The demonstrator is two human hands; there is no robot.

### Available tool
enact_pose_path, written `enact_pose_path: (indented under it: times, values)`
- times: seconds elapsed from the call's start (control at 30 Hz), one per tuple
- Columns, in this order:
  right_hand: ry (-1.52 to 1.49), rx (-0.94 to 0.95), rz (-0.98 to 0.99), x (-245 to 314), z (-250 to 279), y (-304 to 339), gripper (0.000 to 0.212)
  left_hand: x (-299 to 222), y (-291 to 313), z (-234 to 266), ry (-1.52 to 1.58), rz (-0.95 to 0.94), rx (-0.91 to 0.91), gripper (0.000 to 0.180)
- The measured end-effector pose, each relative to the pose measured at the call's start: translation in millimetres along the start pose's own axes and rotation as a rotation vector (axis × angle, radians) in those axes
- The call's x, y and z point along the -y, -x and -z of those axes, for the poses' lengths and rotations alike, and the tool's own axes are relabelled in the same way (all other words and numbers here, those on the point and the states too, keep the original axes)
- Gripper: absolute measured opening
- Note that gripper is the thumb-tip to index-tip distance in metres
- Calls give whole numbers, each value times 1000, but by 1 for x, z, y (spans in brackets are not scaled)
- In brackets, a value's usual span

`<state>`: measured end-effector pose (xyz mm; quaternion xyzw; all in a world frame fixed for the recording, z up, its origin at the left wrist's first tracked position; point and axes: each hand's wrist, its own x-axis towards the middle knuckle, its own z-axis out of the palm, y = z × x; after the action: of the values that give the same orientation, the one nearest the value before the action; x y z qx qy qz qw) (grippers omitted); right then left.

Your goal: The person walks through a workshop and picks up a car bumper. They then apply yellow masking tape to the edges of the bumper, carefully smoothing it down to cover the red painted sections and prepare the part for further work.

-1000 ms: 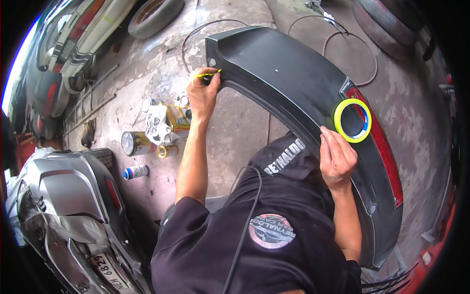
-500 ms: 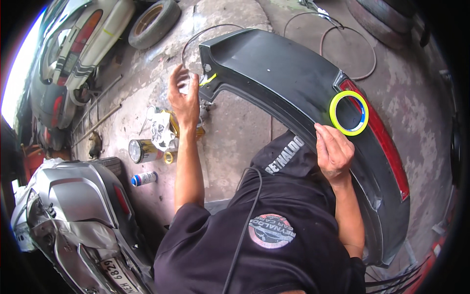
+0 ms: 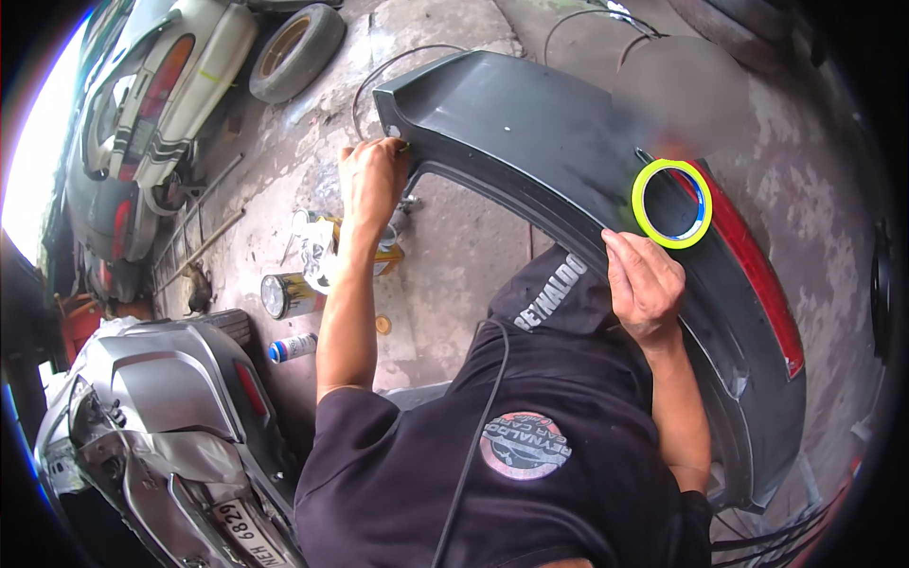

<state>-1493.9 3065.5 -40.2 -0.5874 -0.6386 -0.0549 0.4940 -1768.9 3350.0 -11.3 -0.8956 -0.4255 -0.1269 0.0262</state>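
Observation:
A dark grey car spoiler [image 3: 530, 114] with a red light strip [image 3: 753, 260] curves across in front of me. The fingers of my left hand [image 3: 372, 185] are closed at its far left corner, where a bit of yellow tape strip [image 3: 404, 147] shows beside the fingertips. A yellow-green tape roll [image 3: 640, 216] rests against the spoiler, partly over the light strip. Just below that roll, my right hand [image 3: 649, 289] is pinched at the spoiler's inner edge. Whatever lies between its fingertips is too small to make out.
Left of my arm stand a paint can [image 3: 277, 296], a blue-and-white spray can [image 3: 294, 347] and crumpled foil [image 3: 319, 256]. A damaged silver car part [image 3: 170, 369] fills the lower left. A tyre [image 3: 298, 52] lies at the back. A blurred patch covers some floor at the upper right.
My left hand has gone from open beside the spoiler's corner to closed at that corner. My right hand keeps its pinch. The spoiler and roll show only slight shifts in view.

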Motion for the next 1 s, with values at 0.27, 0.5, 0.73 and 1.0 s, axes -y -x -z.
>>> enact_pose_path:
  times: [0.27, 0.5, 0.73, 1.0]
  values:
    - [-15, -6, 0, -2, 0, 2, 36, -4, 1, 2, 204, 38, 10, 17]
    - [-20, -11, 2, -3, -1, 3, 37, -3, -2, 0, 333, 203, 62, 19]
    - [-33, -18, -9, -2, 0, 2, 38, -14, -3, -2, 479, 326, 40, 17]
    - [-32, -15, -7, -1, 1, 2, 37, 7, -8, -17, 583, 426, -7, 21]
